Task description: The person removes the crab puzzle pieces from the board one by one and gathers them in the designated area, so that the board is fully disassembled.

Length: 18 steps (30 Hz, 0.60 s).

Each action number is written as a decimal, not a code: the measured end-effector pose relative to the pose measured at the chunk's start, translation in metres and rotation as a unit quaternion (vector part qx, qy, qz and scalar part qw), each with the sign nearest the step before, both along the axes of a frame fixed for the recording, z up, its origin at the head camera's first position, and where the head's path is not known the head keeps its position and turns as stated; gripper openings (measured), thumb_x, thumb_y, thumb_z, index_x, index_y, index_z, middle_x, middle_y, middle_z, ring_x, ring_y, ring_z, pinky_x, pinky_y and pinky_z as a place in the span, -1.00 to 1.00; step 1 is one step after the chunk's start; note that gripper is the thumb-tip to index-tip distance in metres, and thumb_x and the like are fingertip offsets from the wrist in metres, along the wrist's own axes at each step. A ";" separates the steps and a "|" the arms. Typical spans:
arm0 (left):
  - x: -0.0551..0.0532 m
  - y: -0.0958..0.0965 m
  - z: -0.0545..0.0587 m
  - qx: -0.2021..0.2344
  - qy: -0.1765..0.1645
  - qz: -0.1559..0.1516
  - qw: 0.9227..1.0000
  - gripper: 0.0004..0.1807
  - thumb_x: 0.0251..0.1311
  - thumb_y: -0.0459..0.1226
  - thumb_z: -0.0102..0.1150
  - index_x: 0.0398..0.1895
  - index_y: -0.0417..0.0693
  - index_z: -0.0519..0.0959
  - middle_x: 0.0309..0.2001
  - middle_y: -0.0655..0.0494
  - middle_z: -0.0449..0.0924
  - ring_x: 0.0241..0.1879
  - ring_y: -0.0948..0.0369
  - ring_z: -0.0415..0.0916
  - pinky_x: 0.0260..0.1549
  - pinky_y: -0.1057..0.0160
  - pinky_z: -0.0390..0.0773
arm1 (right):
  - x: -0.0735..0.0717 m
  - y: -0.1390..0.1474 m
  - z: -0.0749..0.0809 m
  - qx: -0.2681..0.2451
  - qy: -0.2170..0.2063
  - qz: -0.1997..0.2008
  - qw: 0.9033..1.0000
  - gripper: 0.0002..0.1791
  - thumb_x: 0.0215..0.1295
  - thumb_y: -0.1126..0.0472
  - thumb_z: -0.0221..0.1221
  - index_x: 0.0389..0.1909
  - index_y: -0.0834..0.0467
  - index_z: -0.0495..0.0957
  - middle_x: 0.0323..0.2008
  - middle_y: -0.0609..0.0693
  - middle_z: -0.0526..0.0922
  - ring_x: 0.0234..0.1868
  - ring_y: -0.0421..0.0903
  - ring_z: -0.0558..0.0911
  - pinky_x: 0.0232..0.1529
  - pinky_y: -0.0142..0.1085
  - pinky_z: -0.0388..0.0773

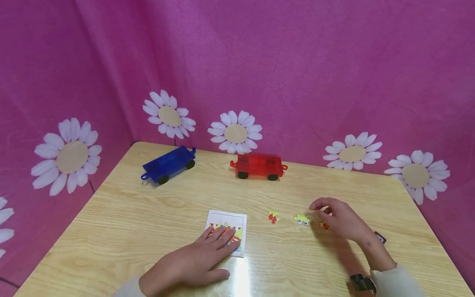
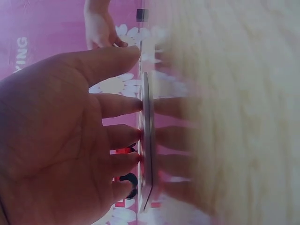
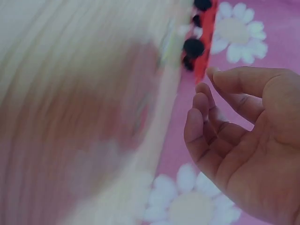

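Note:
A small puzzle in a white frame (image 1: 243,235) lies flat near the front of the table, with a red and yellow picture inside. My left hand (image 1: 200,260) rests its spread, straight fingers on it and covers part of the picture. Edge-on, the puzzle frame (image 2: 148,168) meets those fingertips in the left wrist view. Above the table to the right hovers my right hand (image 1: 343,218), fingers loosely bent and holding nothing. Under it lies a red and yellow puzzle piece (image 1: 325,226), partly hidden. Left of that are a yellow-green piece with eyes (image 1: 302,220) and another red and yellow piece (image 1: 273,217).
At the back of the wooden table stand a blue toy wagon (image 1: 168,165) and a red toy wagon (image 1: 259,166), both on black wheels. A small dark object (image 1: 380,237) lies beyond my right wrist. A pink flowered cloth (image 1: 289,82) hangs behind the table.

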State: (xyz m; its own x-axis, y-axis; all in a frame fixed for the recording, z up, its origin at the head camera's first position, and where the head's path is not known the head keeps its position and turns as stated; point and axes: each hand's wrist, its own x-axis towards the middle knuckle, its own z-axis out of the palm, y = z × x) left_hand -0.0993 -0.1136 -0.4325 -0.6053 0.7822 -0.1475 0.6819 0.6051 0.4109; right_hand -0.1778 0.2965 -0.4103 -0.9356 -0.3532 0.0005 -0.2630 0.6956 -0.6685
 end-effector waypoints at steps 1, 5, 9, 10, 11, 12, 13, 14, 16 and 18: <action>0.001 0.000 0.000 0.000 0.001 -0.001 1.000 -0.24 0.51 0.06 0.04 0.65 0.03 0.13 0.64 -0.05 -0.07 0.60 -0.07 -0.17 0.48 -0.18 -0.07 | 0.001 -0.006 0.002 -0.007 0.005 0.009 1.000 -0.86 0.44 0.43 0.18 -0.07 0.27 0.66 -0.07 0.13 0.67 -0.29 -0.02 0.61 -0.42 -0.28 0.59; 0.006 0.001 0.000 -0.006 0.005 -0.004 1.000 -0.23 0.51 0.09 0.03 0.66 0.06 0.10 0.65 -0.04 -0.10 0.60 -0.06 -0.20 0.48 -0.15 -0.05 | 0.004 -0.036 0.009 -0.040 0.001 0.041 0.998 -0.86 0.45 0.41 0.18 -0.07 0.26 0.66 -0.08 0.12 0.67 -0.23 0.02 0.64 -0.35 -0.26 0.64; 0.015 0.003 0.000 -0.025 0.020 -0.010 0.999 -0.20 0.49 0.14 0.02 0.65 0.03 0.12 0.64 -0.08 -0.06 0.59 -0.06 -0.13 0.47 -0.11 0.05 | 0.004 -0.072 0.010 -0.056 -0.008 0.089 0.994 -0.85 0.46 0.39 0.18 -0.05 0.24 0.66 -0.12 0.09 0.69 -0.18 0.00 0.64 -0.24 -0.25 0.65; 0.017 0.004 0.000 -0.030 0.022 -0.010 0.999 -0.20 0.49 0.15 0.02 0.65 0.02 0.14 0.63 -0.08 -0.04 0.59 -0.06 -0.12 0.47 -0.10 0.06 | 0.003 -0.081 0.009 -0.055 -0.008 0.101 0.993 -0.85 0.46 0.38 0.18 -0.05 0.23 0.67 -0.12 0.07 0.69 -0.18 -0.03 0.63 -0.21 -0.27 0.64; 0.019 0.005 0.000 -0.035 0.025 -0.011 0.999 -0.20 0.49 0.16 0.02 0.64 0.00 0.15 0.63 -0.09 -0.02 0.59 -0.06 -0.10 0.47 -0.09 0.08 | 0.003 -0.090 0.008 -0.053 -0.004 0.116 0.992 -0.84 0.46 0.39 0.18 -0.04 0.23 0.67 -0.13 0.06 0.70 -0.17 -0.06 0.62 -0.18 -0.26 0.63; 0.021 0.005 -0.001 -0.039 0.027 -0.011 0.999 -0.19 0.48 0.18 0.01 0.63 -0.01 0.16 0.62 -0.10 0.00 0.58 -0.05 -0.08 0.46 -0.08 0.09 | 0.002 -0.100 0.006 -0.052 -0.004 0.130 0.990 -0.83 0.46 0.39 0.18 -0.03 0.22 0.68 -0.14 0.05 0.70 -0.17 -0.07 0.62 -0.17 -0.26 0.63; 0.023 0.006 -0.001 -0.042 0.032 -0.011 0.999 -0.19 0.48 0.19 0.01 0.63 -0.02 0.17 0.62 -0.10 0.02 0.58 -0.05 -0.06 0.46 -0.07 0.09 | 0.001 -0.109 0.005 -0.053 -0.004 0.141 0.989 -0.82 0.45 0.40 0.17 -0.03 0.22 0.68 -0.15 0.05 0.70 -0.17 -0.08 0.62 -0.16 -0.26 0.63; 0.024 0.007 -0.002 -0.044 0.035 -0.011 0.998 -0.19 0.48 0.19 -0.01 0.62 -0.03 0.18 0.61 -0.11 0.03 0.58 -0.04 -0.05 0.46 -0.06 0.10 | 0.000 -0.118 0.003 -0.052 -0.003 0.151 0.987 -0.81 0.45 0.41 0.17 -0.03 0.22 0.69 -0.16 0.04 0.70 -0.17 -0.10 0.62 -0.15 -0.26 0.63; 0.026 0.007 -0.004 -0.048 0.044 -0.012 0.998 -0.18 0.48 0.21 -0.03 0.62 -0.05 0.19 0.60 -0.12 0.05 0.58 -0.03 -0.04 0.46 -0.05 0.11 | -0.002 -0.135 -0.001 -0.050 0.001 0.169 0.984 -0.79 0.45 0.41 0.15 -0.02 0.21 0.70 -0.15 0.03 0.71 -0.18 -0.14 0.62 -0.14 -0.27 0.62; 0.027 0.007 -0.005 -0.048 0.062 -0.017 0.997 -0.18 0.49 0.21 -0.05 0.60 -0.09 0.21 0.59 -0.15 0.09 0.57 -0.04 -0.01 0.45 -0.06 0.13 | -0.004 -0.150 -0.004 -0.051 -0.003 0.182 0.982 -0.78 0.45 0.40 0.15 -0.01 0.22 0.70 -0.16 0.02 0.71 -0.20 -0.16 0.63 -0.15 -0.28 0.61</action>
State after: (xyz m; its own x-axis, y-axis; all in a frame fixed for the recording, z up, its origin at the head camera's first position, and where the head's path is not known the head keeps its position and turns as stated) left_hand -0.0726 -0.1062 -0.4378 -0.5970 0.7884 -0.1481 0.7448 0.6134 0.2628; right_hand -0.1820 0.1467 -0.4142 -0.7474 -0.6626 0.0484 -0.4781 0.4859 -0.7317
